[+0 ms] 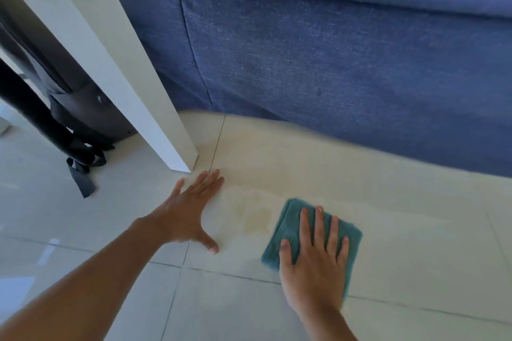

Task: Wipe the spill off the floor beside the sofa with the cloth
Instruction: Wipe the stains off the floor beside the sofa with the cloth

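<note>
Here, right hand (314, 263) lies flat, fingers spread, pressing a folded teal cloth (288, 227) onto pale tile floor (415, 243) w/ a faint yellowish spill (256, 219) just left of it. Left hand (188, 213) open, empty, planted on tile (likely bracing), near blue sofa (332, 63).

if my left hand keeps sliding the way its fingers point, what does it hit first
Most likely the white table leg: the left hand lies flat on the floor, fingertips aimed up and right, just short of the leg's foot. It might slip past to the blue sofa behind.
</note>
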`<state>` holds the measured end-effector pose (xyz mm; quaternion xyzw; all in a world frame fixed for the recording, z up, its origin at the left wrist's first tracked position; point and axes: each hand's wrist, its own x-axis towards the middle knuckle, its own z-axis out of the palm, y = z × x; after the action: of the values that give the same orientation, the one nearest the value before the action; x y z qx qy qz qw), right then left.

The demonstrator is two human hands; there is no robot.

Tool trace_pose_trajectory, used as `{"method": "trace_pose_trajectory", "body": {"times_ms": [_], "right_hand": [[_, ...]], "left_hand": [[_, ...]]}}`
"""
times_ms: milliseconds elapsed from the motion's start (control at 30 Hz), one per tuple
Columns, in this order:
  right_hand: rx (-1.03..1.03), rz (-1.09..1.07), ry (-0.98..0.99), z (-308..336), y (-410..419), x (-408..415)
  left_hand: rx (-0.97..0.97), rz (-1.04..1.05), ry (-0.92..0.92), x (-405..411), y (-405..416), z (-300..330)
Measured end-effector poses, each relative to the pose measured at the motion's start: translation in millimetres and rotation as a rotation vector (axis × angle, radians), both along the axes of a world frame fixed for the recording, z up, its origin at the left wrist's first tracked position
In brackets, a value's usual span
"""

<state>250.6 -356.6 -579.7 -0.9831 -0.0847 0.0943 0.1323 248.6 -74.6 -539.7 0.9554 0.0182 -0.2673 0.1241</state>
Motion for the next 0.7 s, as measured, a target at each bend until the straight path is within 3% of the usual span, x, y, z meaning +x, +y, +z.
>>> {"method": "trace_pose_trajectory", "body": {"times_ms": [133, 300, 533, 700], "right_hand": [[-0.015, -0.043, -0.037, -5.7, -2.6, -45.1], [-0.054, -0.001, -0.03, -2.9, 4.0, -15.0], [-0.087, 0.195, 0.04, 1.7, 38.1, 84.2], [-0.027, -0.041, -0.018, -1.9, 27.4, 8.7]], "left_hand": [[-0.001, 0.026, 0.007, -0.3, -6.5, -7.3], [-0.035, 0.029, -0.03, -5.8, -2.7, -6.2], [-0.093, 0.151, -0.371, -58.8, -10.3, -27.3], [-0.051, 0.215, -0.481, -72.3, -16.9, -38.2]]}}
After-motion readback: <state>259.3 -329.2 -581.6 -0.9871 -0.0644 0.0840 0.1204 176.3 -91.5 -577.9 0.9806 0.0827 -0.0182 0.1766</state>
